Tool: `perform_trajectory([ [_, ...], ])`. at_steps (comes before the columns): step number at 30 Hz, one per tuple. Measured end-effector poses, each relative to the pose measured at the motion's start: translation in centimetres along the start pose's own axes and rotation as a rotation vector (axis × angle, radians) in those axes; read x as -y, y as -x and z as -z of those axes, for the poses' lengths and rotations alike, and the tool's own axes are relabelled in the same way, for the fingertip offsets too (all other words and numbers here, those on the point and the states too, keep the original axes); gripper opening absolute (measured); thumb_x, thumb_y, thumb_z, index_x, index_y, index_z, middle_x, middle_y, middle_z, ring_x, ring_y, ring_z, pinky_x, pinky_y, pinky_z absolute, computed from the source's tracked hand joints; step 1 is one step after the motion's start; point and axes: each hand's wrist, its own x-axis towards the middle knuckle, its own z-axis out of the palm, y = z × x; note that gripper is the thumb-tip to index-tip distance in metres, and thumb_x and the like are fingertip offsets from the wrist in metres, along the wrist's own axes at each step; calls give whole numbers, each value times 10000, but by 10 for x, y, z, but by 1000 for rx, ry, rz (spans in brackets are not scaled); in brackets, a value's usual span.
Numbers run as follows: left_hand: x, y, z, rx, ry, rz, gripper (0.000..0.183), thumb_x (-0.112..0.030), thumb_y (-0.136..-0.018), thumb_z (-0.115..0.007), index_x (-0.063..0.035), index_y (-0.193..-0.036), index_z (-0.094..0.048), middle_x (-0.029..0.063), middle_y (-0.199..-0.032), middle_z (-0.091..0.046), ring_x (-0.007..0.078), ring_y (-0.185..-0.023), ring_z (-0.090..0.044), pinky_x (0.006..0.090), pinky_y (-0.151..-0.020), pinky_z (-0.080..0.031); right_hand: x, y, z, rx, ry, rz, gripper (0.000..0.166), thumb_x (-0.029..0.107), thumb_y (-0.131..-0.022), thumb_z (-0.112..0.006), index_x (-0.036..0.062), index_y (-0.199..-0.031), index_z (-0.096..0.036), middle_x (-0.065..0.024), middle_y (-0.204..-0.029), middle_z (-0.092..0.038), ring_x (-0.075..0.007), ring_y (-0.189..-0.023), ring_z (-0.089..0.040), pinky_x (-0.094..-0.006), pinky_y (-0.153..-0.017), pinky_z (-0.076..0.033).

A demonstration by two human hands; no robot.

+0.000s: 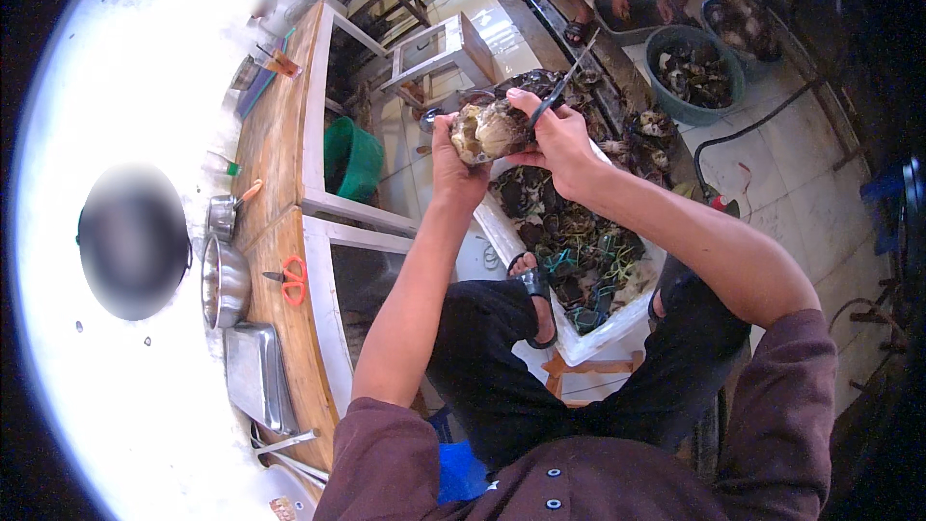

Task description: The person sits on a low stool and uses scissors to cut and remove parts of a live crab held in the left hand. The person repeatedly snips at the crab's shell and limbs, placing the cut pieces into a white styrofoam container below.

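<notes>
My left hand (461, 166) grips a pale, brownish crab (490, 132) by its left side, with the underside facing up. Black-handled scissors (563, 79) are in my right hand (561, 148), blades pointing up and away from the crab; the fingers of this hand also touch the crab's right side. Below my hands, between my feet, a white foam box (571, 351) holds a heap of dark crabs (579, 250), some bound with green string. More crabs and crab parts (655, 123) lie on the floor past the box.
To the left runs a wooden table (278, 231) with orange-handled scissors (293, 280), a steel bowl (230, 282) and a metal tray (260, 376). Ahead stand a white-legged stool (463, 51) and a filled tub (694, 76). Another person's hands (640, 7) are over a basin. A black hose (752, 116) crosses the floor.
</notes>
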Motion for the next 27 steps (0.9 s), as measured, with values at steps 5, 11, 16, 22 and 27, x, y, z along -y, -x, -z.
perform_trajectory([
  [5, -5, -1, 6, 91, -9, 4, 345, -444, -892, -537, -155, -1077, -583, 9, -1074, -648, 189, -981, -627, 368, -886, -495, -1, 4, -3, 15, -1, 16, 409, 332, -782, -743, 23, -1009, -602, -48, -897, -643, -141, -762, -655, -331, -589, -606],
  [11, -8, 1, -9, 117, -119, 28, 388, -475, -888, -537, -174, -1130, -581, 3, -1070, -639, 166, -994, -611, 343, -858, -498, 8, 4, -4, 64, -33, 193, 299, 189, -802, -739, 45, -1018, -594, -24, -865, -650, -117, -718, -636, -284, -597, -556],
  [16, -5, 0, -4, 44, -323, 247, 454, -577, -909, -498, -196, -1144, -576, -11, -1004, -629, 151, -807, -586, 307, -725, -508, 2, -17, 13, 58, 16, 331, 290, 121, -779, -757, 48, -1005, -591, -7, -825, -641, -92, -655, -585, -255, -559, -488],
  [22, -10, 16, -19, 155, -419, 381, 430, -519, -896, -548, -134, -1081, -600, 45, -878, -638, 198, -690, -607, 318, -599, -512, 2, -28, 42, 52, 106, 334, 286, 95, -784, -754, 58, -1017, -592, 8, -825, -633, -78, -681, -572, -245, -586, -471],
  [27, -15, 26, -25, 231, -432, 392, 345, -380, -832, -631, -123, -1058, -587, 51, -917, -609, 192, -720, -614, 346, -671, -529, 13, -30, 49, 155, 200, 363, 318, 104, -799, -744, 43, -1063, -578, -20, -919, -651, -98, -792, -609, -258, -704, -512],
])
